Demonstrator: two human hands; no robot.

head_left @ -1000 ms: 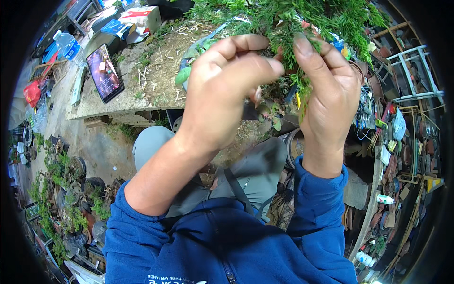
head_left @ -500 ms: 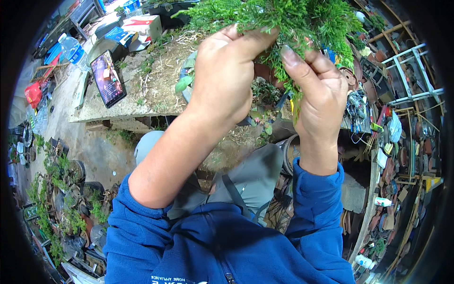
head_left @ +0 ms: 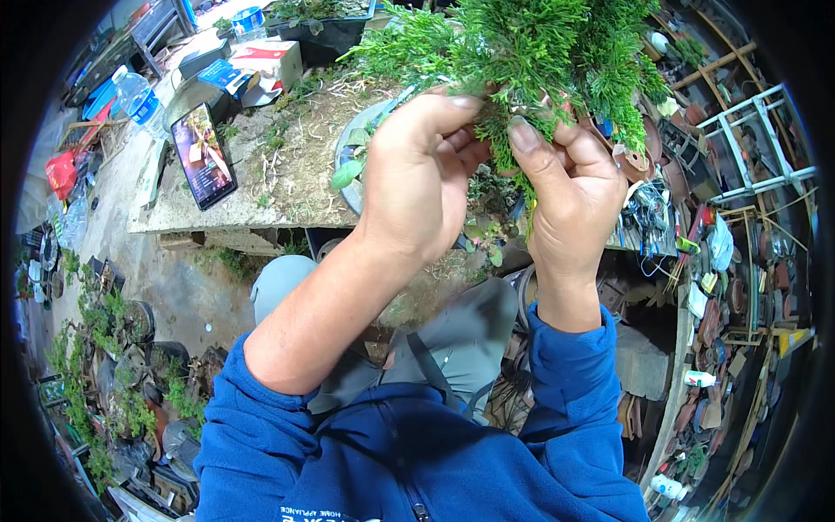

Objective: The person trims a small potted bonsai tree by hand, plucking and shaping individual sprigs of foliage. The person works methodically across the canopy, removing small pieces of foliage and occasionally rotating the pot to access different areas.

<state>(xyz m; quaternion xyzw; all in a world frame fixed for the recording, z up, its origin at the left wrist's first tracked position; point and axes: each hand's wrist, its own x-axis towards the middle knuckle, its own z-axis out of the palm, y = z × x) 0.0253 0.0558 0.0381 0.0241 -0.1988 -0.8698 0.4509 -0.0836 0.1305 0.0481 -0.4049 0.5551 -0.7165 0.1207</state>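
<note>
I look down on a rough concrete bench (head_left: 287, 165) strewn with grass and debris, and on it sits the biggest thing in play: a juniper bonsai (head_left: 539, 52) whose dense green foliage spreads across the top of the view, rooted in a shallow grey pot (head_left: 348, 165) at the bench's near edge. The foliage lies above and beyond both hands, its lowest sprigs hanging down between them. My left hand (head_left: 417, 183) is curled, fingers bent toward the thumb, knuckles against the base of the greenery; whether it pinches a shoot I cannot tell. My right hand (head_left: 570, 196) is the one plainly engaged: thumb and fingers closed on a hanging sprig (head_left: 500, 143), which runs roughly upright. Left of the pot lies a smartphone (head_left: 203, 157) with a lit screen, and farther back a clear water bottle (head_left: 139, 97).
</note>
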